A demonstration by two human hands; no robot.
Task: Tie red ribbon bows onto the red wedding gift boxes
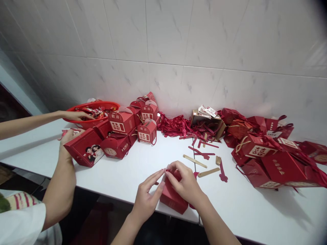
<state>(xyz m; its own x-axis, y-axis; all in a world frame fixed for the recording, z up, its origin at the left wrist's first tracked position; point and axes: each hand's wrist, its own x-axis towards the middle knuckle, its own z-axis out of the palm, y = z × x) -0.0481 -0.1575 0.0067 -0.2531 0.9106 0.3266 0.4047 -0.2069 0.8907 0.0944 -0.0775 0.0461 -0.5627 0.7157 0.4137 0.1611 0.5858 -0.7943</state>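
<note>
Near the front edge of the table stands a small red gift box [174, 199], between my two hands. My left hand [148, 194] pinches the top edge of the box from the left, thumb and fingers close together. From the right, my right hand [186, 182] has its fingers curled over the same top and covers much of it. The fingertips of both hands nearly meet there. Flat gold paper strips [195, 161] and dark red strips [222, 172] lie just beyond the box.
At left, another person's hand [80, 116] reaches into a red basket [116, 104] of wrapped sweets; their other hand [66, 139] is beside a red box [85, 149]. Finished-looking red boxes [121, 120] stand there, ribbons [176, 125] and a carton [219, 131] behind, more boxes [281, 166] right.
</note>
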